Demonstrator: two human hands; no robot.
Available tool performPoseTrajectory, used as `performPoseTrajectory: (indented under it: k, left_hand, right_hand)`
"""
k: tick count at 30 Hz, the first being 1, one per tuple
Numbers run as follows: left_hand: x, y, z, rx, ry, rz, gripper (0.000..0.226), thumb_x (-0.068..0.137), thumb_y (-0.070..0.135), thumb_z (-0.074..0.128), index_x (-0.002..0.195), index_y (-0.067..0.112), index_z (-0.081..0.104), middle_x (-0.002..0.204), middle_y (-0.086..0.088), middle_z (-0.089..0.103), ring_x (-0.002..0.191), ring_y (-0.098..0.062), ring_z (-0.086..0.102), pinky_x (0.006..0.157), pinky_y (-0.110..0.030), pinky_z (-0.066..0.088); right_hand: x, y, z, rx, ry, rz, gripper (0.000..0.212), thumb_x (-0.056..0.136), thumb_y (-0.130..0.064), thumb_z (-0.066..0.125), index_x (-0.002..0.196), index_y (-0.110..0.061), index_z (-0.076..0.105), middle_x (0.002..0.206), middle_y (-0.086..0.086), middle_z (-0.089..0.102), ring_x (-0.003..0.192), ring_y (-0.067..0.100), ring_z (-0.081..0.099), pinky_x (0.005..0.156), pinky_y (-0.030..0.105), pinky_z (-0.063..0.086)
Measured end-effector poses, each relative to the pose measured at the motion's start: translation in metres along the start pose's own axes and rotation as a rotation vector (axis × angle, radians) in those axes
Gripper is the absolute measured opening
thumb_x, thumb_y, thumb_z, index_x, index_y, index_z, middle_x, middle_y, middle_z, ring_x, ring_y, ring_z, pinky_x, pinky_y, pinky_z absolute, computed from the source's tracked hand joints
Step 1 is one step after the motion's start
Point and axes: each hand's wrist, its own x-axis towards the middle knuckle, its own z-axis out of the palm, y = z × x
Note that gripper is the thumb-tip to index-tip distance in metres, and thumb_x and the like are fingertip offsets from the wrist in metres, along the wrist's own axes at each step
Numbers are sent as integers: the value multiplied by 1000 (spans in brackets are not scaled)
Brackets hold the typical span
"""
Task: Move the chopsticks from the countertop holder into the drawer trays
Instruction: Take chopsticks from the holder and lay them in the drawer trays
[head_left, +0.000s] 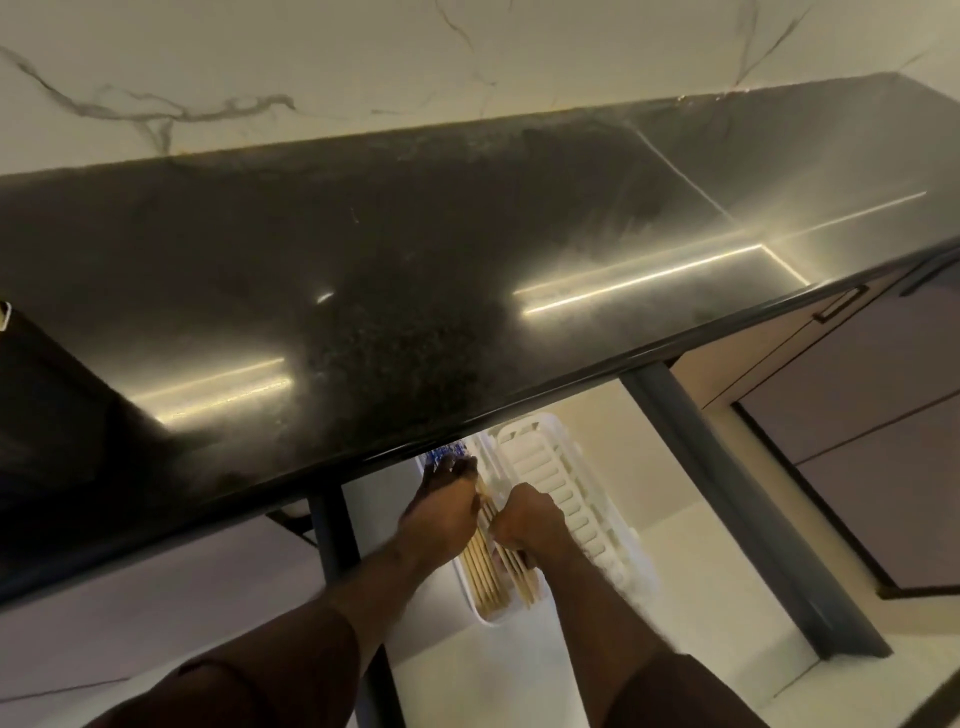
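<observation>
Several pale wooden chopsticks (488, 571) lie lengthwise in a narrow white tray (470, 592) inside the open drawer below the counter. Their far ends have blue patterned tips (441, 460) just under the counter's lip. My left hand (441, 506) rests over the bundle's far half, fingers closed on it. My right hand (527, 522) is fisted on the bundle's right side, gripping the sticks. A second white tray (561, 483) with a ribbed floor sits to the right, with nothing in it. No countertop holder is in view.
The glossy black countertop (415, 286) overhangs the drawer's far part. The drawer has dark grey side rails (727, 493) and a light floor (493, 675). Closed cabinet fronts (857, 415) lie to the right, a marbled white wall (311, 62) behind.
</observation>
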Motion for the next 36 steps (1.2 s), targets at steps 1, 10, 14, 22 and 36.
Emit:
performPoseTrajectory:
  k: [1,10,14,22,36]
  left_hand:
    - [5,-4,3,64,-24,6,53,103,28,34,152,17,16,162,-3,14,148,-22,12,118,-34,10]
    - [26,-1,9,664,-210,132,73,96,30,49,153,14,6,163,-10,3,149,-27,-2,117,-46,-10]
    - [21,7,1,781,-255,157,70,96,25,48,153,10,9,163,-10,6,149,-26,2,119,-48,-10]
    - [15,14,-3,847,-266,112,78,94,22,53,153,10,4,163,-11,0,149,-28,-4,118,-50,-10]
    - [-59,36,-41,298,-18,254,52,99,22,50,147,16,33,154,-6,37,137,-23,42,112,-35,33]
  right_hand:
    - [1,-2,4,-28,22,-10,30,87,-26,63,113,-10,58,90,3,62,84,22,65,74,31,56]
    - [5,0,33,-150,222,-48,21,93,-16,52,110,-14,65,106,6,69,96,24,66,75,32,50]
    - [5,4,46,-144,271,-80,24,94,-15,49,112,-16,65,105,5,71,93,22,68,80,31,52]
    - [-9,16,55,-259,262,-164,33,97,-26,53,128,-16,57,120,6,65,107,22,62,96,33,48]
    - [-94,15,-25,-57,425,-230,30,94,-35,56,119,-20,62,116,2,68,95,21,66,83,30,51]
